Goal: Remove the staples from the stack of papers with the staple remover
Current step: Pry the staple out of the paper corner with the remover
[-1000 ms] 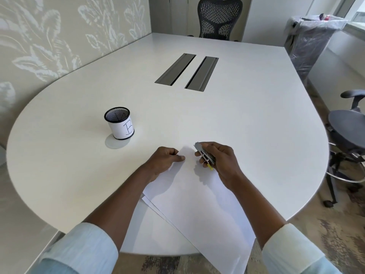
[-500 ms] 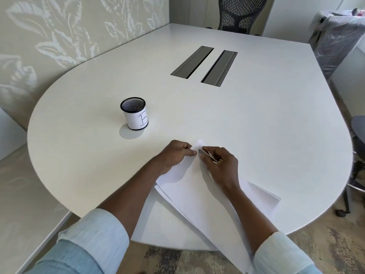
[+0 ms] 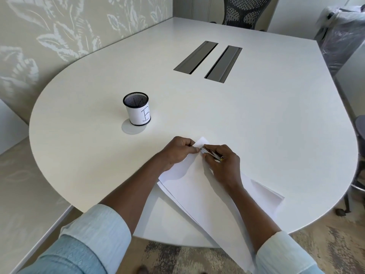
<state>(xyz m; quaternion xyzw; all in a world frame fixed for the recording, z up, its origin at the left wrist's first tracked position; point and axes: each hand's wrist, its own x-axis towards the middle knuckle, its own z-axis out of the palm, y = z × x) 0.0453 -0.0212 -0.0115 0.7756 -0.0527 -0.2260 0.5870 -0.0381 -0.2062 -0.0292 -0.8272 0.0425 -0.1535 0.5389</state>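
A stack of white papers [image 3: 197, 190] lies at an angle on the near part of the white table [image 3: 256, 125], with its lower end hanging past the table's edge. My left hand [image 3: 177, 150] pinches the stack's far corner. My right hand [image 3: 223, 163] holds a slim metal staple remover [image 3: 210, 153], its tip resting on that same corner beside my left thumb. The staple itself is too small to see.
A black mesh pen cup [image 3: 137, 111] with a white label marked "B" stands to the left of my hands. Two grey cable slots [image 3: 207, 61] sit in the table's middle. Office chairs stand at the far end [image 3: 246, 10] and at the right edge [image 3: 359, 147].
My right hand has lowered the staple remover from above the paper onto the stack's corner, close to my left thumb. The view has shifted to the left.
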